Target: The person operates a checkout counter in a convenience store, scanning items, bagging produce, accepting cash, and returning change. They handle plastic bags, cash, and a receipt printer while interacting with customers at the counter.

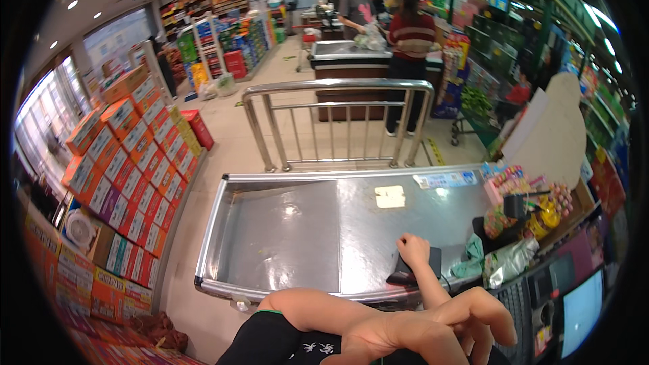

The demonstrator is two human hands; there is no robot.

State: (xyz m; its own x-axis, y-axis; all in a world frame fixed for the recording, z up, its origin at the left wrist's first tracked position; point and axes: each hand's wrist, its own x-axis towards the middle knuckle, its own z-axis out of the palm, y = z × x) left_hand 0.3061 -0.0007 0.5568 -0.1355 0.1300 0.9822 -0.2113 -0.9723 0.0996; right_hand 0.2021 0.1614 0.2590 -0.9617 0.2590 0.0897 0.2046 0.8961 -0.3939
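My left hand (431, 329) is raised close to the camera at the bottom, across my black shirt (304, 342). Its fingers are loosely bent and apart, and nothing shows in it. Farther forward, my right hand (413, 251) is curled into a loose fist over a black device (431, 263) on the metal checkout counter (284, 233); no object shows in it. My left hand hides part of the right forearm. A teal cloth (471, 258) lies right of the device. A pale square patch (390, 196) and a blue-white printed strip (446, 180) are on the counter's far part.
A keyboard (512, 314) and lit screen (583, 314) stand at right, below packaged sweets (550, 213). A steel railing (337, 83) stands beyond the counter. Stacked cartons (137, 162) fill the left. Two people (357, 7) (411, 35) stand at another checkout, a plastic bag (371, 38) between them.
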